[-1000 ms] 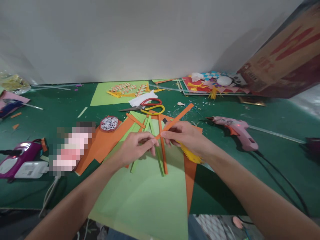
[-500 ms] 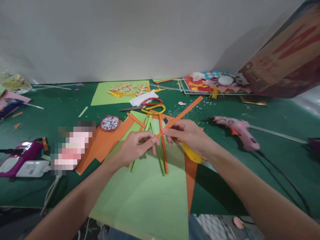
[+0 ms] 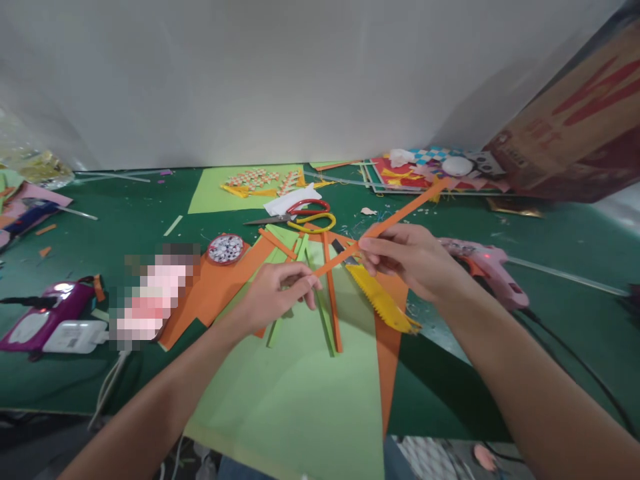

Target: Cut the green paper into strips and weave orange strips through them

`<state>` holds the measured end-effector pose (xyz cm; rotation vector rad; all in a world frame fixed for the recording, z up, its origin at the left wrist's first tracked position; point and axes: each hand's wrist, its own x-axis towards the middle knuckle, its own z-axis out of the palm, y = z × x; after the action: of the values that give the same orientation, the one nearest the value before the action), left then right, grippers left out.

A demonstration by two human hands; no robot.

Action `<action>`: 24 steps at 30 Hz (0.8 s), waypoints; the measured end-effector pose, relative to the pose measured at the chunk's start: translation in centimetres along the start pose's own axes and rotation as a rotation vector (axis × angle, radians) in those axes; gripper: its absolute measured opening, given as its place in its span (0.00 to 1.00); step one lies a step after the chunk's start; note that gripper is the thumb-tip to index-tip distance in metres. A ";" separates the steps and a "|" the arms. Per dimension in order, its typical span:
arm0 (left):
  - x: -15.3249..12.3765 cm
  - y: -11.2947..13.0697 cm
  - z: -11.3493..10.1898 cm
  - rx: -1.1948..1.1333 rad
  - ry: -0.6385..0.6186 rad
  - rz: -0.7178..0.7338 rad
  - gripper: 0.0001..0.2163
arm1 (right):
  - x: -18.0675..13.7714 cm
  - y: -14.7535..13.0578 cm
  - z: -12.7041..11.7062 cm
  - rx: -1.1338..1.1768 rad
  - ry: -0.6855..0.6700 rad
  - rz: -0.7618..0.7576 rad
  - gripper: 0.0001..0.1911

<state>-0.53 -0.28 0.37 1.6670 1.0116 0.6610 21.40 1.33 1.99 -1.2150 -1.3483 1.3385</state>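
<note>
An orange paper strip (image 3: pixel 405 211) is stretched diagonally between my two hands, above the table. My left hand (image 3: pixel 285 290) pinches its lower end between thumb and fingers. Farther up, my right hand (image 3: pixel 400 257) is closed on the strip, whose far end sticks out beyond the fingers. Beneath them lies a light green paper sheet (image 3: pixel 295 400) with several green strips (image 3: pixel 327 327) and orange strips (image 3: pixel 332 300) on it. A yellow utility knife (image 3: pixel 383 297) with a serrated-looking edge rests below my right hand.
Scissors (image 3: pixel 313 217) with red and yellow handles lie behind the strips. At right is a pink glue gun (image 3: pixel 495 267) with a cord, partly behind my right hand. A round dish (image 3: pixel 226 249) of small beads, orange paper (image 3: pixel 200 300) and a purple device (image 3: pixel 55 310) are at left.
My right hand has slid up and right along the orange strip, away from my left hand, baring more of it and uncovering the yellow knife. My left hand keeps its pinch.
</note>
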 end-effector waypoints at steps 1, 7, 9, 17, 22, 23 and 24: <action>0.0 0.0 0.0 0.000 0.003 -0.009 0.10 | 0.0 0.0 -0.1 0.009 0.009 -0.004 0.18; 0.3 -0.1 -0.6 0.062 0.096 0.042 0.10 | 0.2 -0.2 -0.7 0.103 0.125 0.001 0.20; 0.6 -0.3 -1.6 0.226 0.303 0.107 0.09 | 0.2 -0.3 -0.6 0.134 0.149 -0.006 0.21; 1.3 -1.9 -6.3 0.844 0.840 0.192 0.04 | 0.0 0.5 0.6 -0.174 -0.075 0.047 0.23; 1.5 -2.4 -4.0 0.872 0.488 0.419 0.06 | -0.4 0.6 1.9 -0.492 -0.152 -0.011 0.19; 1.6 -2.4 -3.3 0.871 0.434 0.443 0.07 | -0.4 0.7 2.2 -0.545 -0.131 -0.047 0.18; 1.6 -2.5 -2.6 0.877 0.389 0.449 0.08 | -0.5 0.9 2.5 -0.593 -0.111 -0.084 0.17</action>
<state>-2.67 2.64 -1.25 2.6527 1.3217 0.9334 19.06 0.44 0.98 -1.4573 -1.9380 0.9829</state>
